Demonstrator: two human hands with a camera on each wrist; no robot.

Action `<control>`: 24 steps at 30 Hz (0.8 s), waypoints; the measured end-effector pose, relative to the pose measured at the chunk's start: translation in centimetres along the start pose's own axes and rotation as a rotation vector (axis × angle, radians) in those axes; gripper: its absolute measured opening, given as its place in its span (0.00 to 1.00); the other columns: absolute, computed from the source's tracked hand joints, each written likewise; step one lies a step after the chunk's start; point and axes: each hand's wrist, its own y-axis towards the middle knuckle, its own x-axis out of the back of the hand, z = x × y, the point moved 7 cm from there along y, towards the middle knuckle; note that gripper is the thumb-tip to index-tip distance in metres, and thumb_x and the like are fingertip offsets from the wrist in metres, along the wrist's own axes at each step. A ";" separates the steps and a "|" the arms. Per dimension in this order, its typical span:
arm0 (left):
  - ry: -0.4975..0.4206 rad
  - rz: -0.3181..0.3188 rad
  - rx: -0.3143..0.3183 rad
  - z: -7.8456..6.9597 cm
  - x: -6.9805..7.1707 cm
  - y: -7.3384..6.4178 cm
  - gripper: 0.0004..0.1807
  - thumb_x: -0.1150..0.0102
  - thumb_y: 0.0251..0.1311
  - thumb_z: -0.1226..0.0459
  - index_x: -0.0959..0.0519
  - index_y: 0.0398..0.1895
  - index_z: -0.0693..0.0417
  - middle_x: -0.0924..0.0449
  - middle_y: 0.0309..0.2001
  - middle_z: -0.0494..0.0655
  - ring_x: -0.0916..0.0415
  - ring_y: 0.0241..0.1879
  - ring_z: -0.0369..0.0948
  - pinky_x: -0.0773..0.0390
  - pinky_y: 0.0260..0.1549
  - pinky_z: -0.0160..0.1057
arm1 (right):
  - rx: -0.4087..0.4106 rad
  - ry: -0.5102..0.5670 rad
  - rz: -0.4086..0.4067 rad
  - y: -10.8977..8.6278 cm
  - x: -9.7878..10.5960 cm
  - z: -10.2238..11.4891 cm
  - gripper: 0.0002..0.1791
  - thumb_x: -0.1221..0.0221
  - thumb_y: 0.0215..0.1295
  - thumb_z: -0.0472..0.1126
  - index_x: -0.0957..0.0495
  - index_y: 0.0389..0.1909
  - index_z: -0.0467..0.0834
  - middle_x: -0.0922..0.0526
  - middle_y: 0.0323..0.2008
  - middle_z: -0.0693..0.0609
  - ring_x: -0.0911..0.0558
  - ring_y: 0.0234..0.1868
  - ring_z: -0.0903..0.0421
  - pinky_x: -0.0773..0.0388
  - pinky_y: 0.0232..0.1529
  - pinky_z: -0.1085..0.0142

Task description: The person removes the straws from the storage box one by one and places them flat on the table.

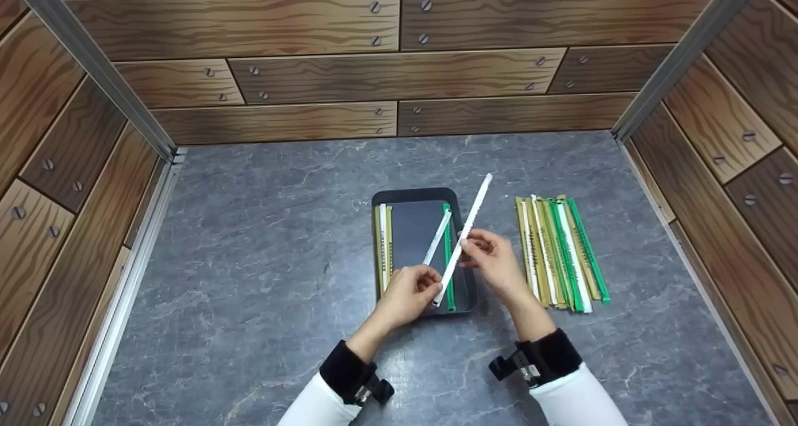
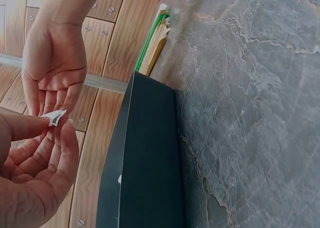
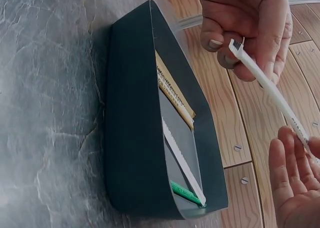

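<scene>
A white paper-wrapped straw (image 1: 475, 209) slants up over the right side of a black tray (image 1: 414, 194). My left hand (image 1: 404, 296) pinches its near end between thumb and fingers, while my right hand (image 1: 497, 265) pinches it around the middle. Dark print shows at the near end in the right wrist view. Inside the tray, another white wrapped straw (image 1: 437, 236) lies tilted beside a green wrapped straw (image 1: 451, 295). Along the tray's left wall lie a white wrapped straw (image 1: 383, 232) and tan ones (image 3: 172, 91); my left hand overlaps the tray's near edge in the head view.
Right of the tray, a row of several wrapped straws (image 1: 548, 251) in tan, white and green lies on the grey marbled table (image 1: 268, 239). Wood-patterned walls (image 1: 312, 77) enclose the back and both sides, with metal rails (image 1: 124, 301) at the edges.
</scene>
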 end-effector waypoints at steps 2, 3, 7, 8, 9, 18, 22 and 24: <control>0.035 -0.023 -0.024 0.0 0.2 0.0 0.02 0.39 0.61 0.71 0.17 0.33 0.61 0.19 0.28 0.43 0.23 0.25 0.33 0.20 0.25 0.30 | 0.001 -0.010 -0.020 0.0 0.4 0.1 0.11 0.45 0.68 0.27 0.25 0.47 0.23 0.18 0.31 0.43 0.18 0.28 0.56 0.15 0.30 0.63; 0.059 -0.040 -0.038 0.0 0.4 -0.1 0.02 0.38 0.61 0.71 0.17 0.34 0.61 0.19 0.29 0.44 0.23 0.26 0.34 0.20 0.26 0.30 | -0.001 -0.020 -0.033 0.1 0.7 0.2 0.12 0.45 0.68 0.27 0.25 0.48 0.23 0.18 0.31 0.44 0.18 0.28 0.56 0.15 0.29 0.65; 0.145 -0.135 -0.070 0.3 1.5 -0.2 0.08 0.37 0.59 0.71 0.17 0.41 0.62 0.20 0.37 0.51 0.23 0.29 0.36 0.20 0.31 0.31 | -0.011 -0.076 -0.090 0.1 2.6 0.3 0.15 0.44 0.69 0.29 0.26 0.51 0.22 0.19 0.31 0.46 0.20 0.27 0.58 0.17 0.27 0.68; 0.155 -0.161 -0.075 0.5 1.8 -0.2 0.10 0.37 0.58 0.71 0.17 0.43 0.63 0.21 0.38 0.53 0.23 0.30 0.36 0.19 0.32 0.31 | -0.016 -0.097 -0.104 0.1 3.2 0.3 0.15 0.44 0.69 0.29 0.26 0.52 0.22 0.19 0.31 0.46 0.20 0.27 0.59 0.17 0.27 0.68; 0.156 -0.186 -0.073 0.7 2.2 -0.2 0.11 0.36 0.58 0.72 0.18 0.45 0.64 0.21 0.39 0.54 0.24 0.30 0.37 0.19 0.31 0.31 | -0.016 -0.118 -0.118 0.2 3.9 0.4 0.15 0.44 0.69 0.30 0.26 0.52 0.23 0.19 0.31 0.46 0.21 0.26 0.60 0.18 0.26 0.69; 0.250 -0.435 0.034 3.3 5.7 -0.7 0.21 0.36 0.55 0.74 0.21 0.55 0.61 0.26 0.47 0.55 0.25 0.42 0.48 0.19 0.43 0.44 | -0.071 -0.270 -0.248 0.2 10.0 0.0 0.20 0.43 0.71 0.37 0.25 0.56 0.27 0.20 0.34 0.51 0.24 0.27 0.63 0.21 0.26 0.73; 0.287 -0.484 0.063 4.4 6.4 -1.1 0.28 0.37 0.55 0.75 0.26 0.62 0.62 0.28 0.51 0.59 0.28 0.50 0.54 0.23 0.52 0.51 | -0.088 -0.316 -0.314 0.1 12.6 -0.3 0.20 0.43 0.72 0.39 0.25 0.57 0.28 0.20 0.36 0.48 0.24 0.27 0.64 0.22 0.25 0.73; 0.297 -0.493 0.054 4.8 6.5 -1.2 0.30 0.38 0.55 0.76 0.28 0.64 0.64 0.28 0.51 0.61 0.28 0.50 0.55 0.23 0.52 0.52 | -0.101 -0.336 -0.330 0.1 13.5 -0.5 0.21 0.44 0.72 0.41 0.25 0.58 0.29 0.21 0.38 0.47 0.24 0.28 0.64 0.21 0.26 0.73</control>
